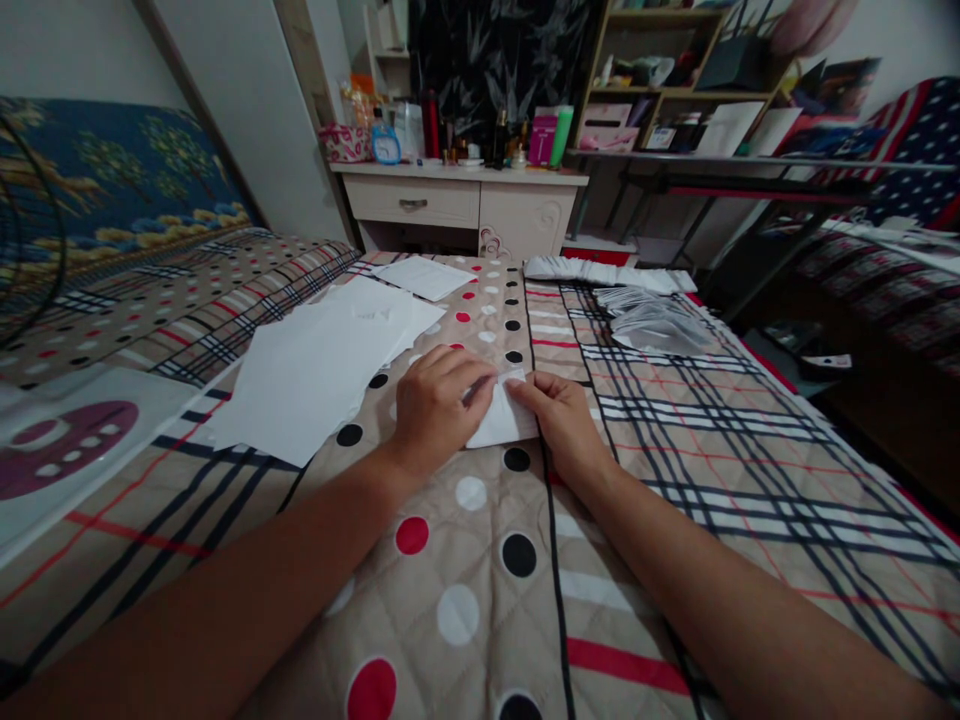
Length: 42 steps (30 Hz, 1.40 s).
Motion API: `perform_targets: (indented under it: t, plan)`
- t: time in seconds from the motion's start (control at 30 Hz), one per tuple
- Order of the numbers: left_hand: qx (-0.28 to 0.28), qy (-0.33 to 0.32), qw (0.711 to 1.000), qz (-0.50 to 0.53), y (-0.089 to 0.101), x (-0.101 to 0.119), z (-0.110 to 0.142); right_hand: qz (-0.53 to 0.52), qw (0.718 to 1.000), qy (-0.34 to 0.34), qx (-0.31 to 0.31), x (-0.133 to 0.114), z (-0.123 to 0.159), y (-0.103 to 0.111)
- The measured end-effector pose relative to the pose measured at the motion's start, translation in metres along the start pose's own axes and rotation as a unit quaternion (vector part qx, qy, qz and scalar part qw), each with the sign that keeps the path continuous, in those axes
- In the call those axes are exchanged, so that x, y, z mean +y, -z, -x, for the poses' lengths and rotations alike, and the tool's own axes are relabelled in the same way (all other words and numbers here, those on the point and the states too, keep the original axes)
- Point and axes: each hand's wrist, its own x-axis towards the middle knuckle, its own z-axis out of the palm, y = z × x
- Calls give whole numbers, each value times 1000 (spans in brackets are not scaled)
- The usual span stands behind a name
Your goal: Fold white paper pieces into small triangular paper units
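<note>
A small folded white paper (504,420) lies on the quilted bedspread (480,580) in the middle of the view. My left hand (435,405) rests on its left part, fingers curled and pressing it down. My right hand (559,415) pinches its right edge with fingertips together. Both forearms reach in from the bottom corners. A stack of loose white sheets (315,365) lies just left of my left hand.
Folded paper pieces are piled at the far right of the bed (652,325), with a row behind them (600,270). One sheet (424,275) lies further back. A plastic bag (67,440) is at left. A dresser (457,205) and shelves (675,95) stand beyond.
</note>
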Motion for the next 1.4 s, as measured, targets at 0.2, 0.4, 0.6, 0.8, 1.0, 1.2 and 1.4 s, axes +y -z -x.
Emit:
perform_targets:
  t: [0.2, 0.4, 0.6, 0.8, 1.0, 1.2, 1.4]
  plan:
    - [16, -9, 1000, 14, 2, -1, 0, -1, 1000, -7, 2, 0, -2, -1]
    - [-14, -62, 998, -29, 6, 2, 0, 19, 1000, 8, 16, 1, -2, -3]
    - [-21, -74, 997, -3, 5, 4, 2, 4, 1000, 20, -8, 5, -1, -1]
    - [0, 86, 986, 141, -3, 1, 2, 1, 999, 47, -24, 0, 3, -1]
    - [-66, 337, 857, 383, -12, -6, 1, -4, 998, 63, -24, -2, 6, -2]
    - [-112, 384, 791, 463, -9, -3, 0, -22, 998, 60, -25, -2, 7, -1]
    - [-145, 378, 778, 480, -7, 3, 0, -2, 998, 54, 38, -4, 6, 1]
